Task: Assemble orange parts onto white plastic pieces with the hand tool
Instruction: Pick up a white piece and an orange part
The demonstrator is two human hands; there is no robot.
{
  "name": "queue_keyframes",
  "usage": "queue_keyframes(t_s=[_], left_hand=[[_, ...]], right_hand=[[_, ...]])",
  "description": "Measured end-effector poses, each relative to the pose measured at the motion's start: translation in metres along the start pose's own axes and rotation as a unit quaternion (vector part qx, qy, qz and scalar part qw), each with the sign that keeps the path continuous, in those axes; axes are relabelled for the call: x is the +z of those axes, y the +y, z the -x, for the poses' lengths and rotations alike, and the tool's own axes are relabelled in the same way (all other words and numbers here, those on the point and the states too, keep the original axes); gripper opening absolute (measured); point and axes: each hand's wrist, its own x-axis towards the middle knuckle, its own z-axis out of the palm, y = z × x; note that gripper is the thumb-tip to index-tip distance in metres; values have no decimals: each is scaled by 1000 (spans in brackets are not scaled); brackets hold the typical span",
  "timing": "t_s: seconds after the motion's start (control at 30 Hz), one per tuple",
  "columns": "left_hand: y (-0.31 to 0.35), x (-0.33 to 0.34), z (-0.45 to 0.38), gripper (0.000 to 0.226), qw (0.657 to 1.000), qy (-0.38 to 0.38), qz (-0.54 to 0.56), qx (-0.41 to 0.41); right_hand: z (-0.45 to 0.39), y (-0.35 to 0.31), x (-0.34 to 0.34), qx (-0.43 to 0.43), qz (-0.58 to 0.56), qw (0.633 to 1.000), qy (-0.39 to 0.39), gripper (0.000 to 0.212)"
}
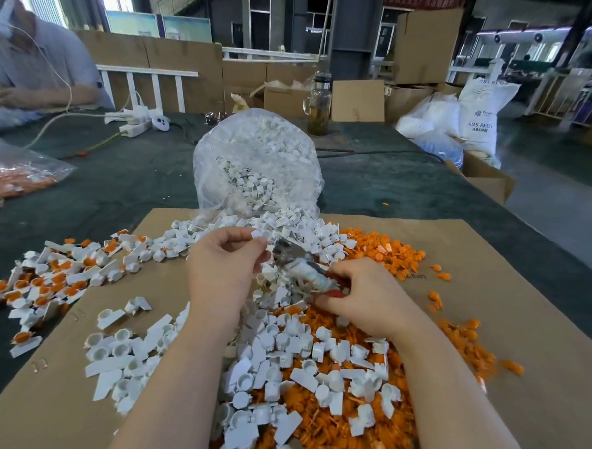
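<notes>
A: Now, item: small white plastic piece (pixel 259 234), where?
B: Pinched in left hand (pixel 222 265) fingers, just left of metal red-handled hand tool (pixel 297 267), gripped by right hand (pixel 364 296).

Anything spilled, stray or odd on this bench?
White pieces spill from the open bag onto the cardboard, mixing with the orange parts. One orange part lies alone on the table beyond the cardboard. The tool is blurred.
</notes>
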Motion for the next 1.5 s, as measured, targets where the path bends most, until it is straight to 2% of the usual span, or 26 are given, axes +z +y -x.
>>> queue_keyframes(t_s=[0.2,0.3,0.47,0.57,0.67,0.8,0.9,1.27,1.5], left_hand=[[0,0,0,13,1000,5,-4,-4],[-1,1,0,14,1000,4,-7,-6],[-1,0,0,13,1000,-5,-7,-11],[0,1,1,9,1000,-17,-5,-18],[0,4,2,9,999,-33,0,-28],[1,7,6,9,997,-69,0,-30],[1,10,8,9,996,-88,-1,-31],[3,16,15,12,991,-126,24,-46],[4,16,16,11,990,-132,23,-42]], right_hand=[[-3,-3,9,35,105,993,31,38],[-5,-4,15,46,122,991,31,36],[-6,-4,16,59,86,994,39,28],[-4,-3,12,72,-5,996,59,25],[-3,-5,10,69,-133,980,131,16],[-2,-11,8,48,-349,916,190,6],[-1,-14,8,22,-423,882,206,3],[-5,-17,13,0,-334,910,247,6],[-7,-14,19,-5,-205,935,290,16]])
